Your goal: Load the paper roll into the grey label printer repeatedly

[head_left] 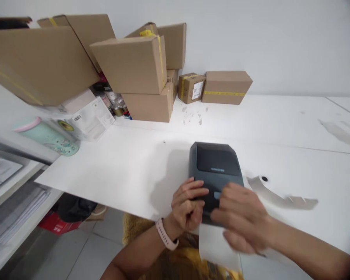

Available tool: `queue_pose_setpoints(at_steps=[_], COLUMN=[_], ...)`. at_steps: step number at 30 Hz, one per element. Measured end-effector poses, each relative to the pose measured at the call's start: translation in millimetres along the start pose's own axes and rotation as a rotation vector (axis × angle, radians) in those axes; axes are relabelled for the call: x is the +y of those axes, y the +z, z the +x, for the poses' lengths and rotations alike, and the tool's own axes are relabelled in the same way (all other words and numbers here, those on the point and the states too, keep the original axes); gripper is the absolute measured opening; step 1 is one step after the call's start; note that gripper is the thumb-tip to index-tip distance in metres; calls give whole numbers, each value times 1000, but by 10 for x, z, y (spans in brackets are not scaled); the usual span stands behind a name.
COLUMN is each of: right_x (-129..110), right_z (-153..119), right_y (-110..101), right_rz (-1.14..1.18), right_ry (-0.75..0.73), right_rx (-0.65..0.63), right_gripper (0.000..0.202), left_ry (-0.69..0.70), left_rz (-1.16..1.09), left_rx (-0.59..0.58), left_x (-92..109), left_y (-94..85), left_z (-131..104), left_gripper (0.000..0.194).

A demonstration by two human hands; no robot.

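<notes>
A dark grey label printer (218,159) sits near the table's front edge, its lid down. My left hand (189,204), with a pink band on its wrist, grips the printer's front left side; the fingers bend over the top and the thumb is curled in at the front. Smeared by motion, my right hand (242,217) is over the printer's front right corner, and whether its fingers hold anything does not show. A white paper strip (217,245) hangs below the printer's front, between my forearms.
Right of the printer lies a partly unrolled white paper roll (268,192). Cardboard boxes (134,66) are stacked at the back left, with smaller cartons (226,87) along the wall. A mint-green tumbler (51,136) leans at the left, above a shelf (14,225) of papers.
</notes>
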State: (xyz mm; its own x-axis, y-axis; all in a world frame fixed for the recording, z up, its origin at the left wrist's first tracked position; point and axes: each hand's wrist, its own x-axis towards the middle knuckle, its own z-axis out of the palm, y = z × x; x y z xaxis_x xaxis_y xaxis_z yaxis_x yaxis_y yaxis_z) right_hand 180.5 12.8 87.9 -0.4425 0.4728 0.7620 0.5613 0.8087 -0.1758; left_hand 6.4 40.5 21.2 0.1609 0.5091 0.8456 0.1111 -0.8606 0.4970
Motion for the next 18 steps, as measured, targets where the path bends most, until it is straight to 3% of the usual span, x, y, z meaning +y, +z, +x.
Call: queue_pose_setpoints(at_steps=[1,2,5,7,9,10,13,15,18], right_x=[41,65,30,-54,-137,-170,-232,-255,-267], right_z=[68,100,-17,-219,-439,-535,-714,-750,-751], right_y=[-15,-32,-80,-94,-82,-63,37,116,201], right_rz=[56,66,102,129,154,168,194,163,126], right_ry=[-49,-4,355,540,569,560,563,567,549], right_rx=[49,146,380,330,230,217,277,340,391], right_gripper=[33,33,32,26,22,23,34,38,37], left_ry=[10,16,-74,-247,-476,-595,-989,-1222,-1383], left_rz=[-7,-12,-34,-17,13,1,-200,-399,-561], left_rx=[8,18,3,54,196,200,-53,-211,-209], left_x=[14,32,147,288,460,545,738,797,811], left_y=[9,13,-39,-126,-210,-234,-189,-86,71], left_z=[15,18,-81,-246,-448,-540,-687,-664,-559], left_gripper=[13,15,17,17,22,28,52,57,56])
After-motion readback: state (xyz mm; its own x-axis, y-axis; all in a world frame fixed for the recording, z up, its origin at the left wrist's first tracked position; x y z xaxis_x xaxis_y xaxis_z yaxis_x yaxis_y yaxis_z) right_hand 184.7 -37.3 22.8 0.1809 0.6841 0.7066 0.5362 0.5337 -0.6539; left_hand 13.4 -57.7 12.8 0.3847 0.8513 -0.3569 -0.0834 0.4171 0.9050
